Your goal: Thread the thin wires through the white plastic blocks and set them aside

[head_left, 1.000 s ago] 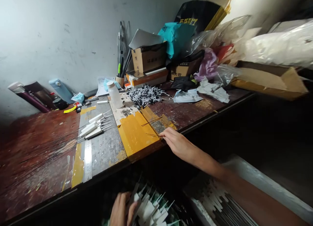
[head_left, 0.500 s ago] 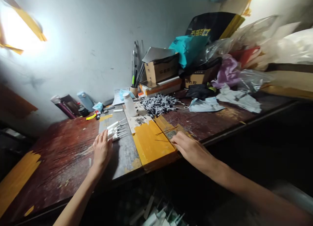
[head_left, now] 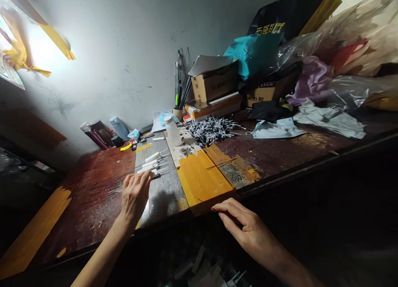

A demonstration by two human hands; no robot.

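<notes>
My left hand (head_left: pixel 136 194) is closed at the near end of a row of white pieces (head_left: pixel 150 164) with thin tips, its fingertips on the nearest white piece (head_left: pixel 154 172). Long thin dark wires (head_left: pixel 108 177) run leftward from the row. My right hand (head_left: pixel 245 223) is just off the table's front edge, thumb and forefinger pinching a thin dark wire (head_left: pixel 205 203). Beyond it, more dark wires (head_left: pixel 219 164) lie across a yellow-taped board (head_left: pixel 202 177).
A heap of small black-and-white parts (head_left: pixel 213 130) lies behind the board, beside a white bottle (head_left: pixel 173 131). Cardboard boxes (head_left: pixel 214 84), plastic bags and a face mask (head_left: pixel 278 128) crowd the right. Flasks (head_left: pixel 93 136) stand at the back left. Below the edge are more pieces (head_left: pixel 211 274).
My right hand has come from the dark grains beside the yellow board toward me, past the front edge, with a wire pinched. My left hand stays by the white pieces. The view has shifted.
</notes>
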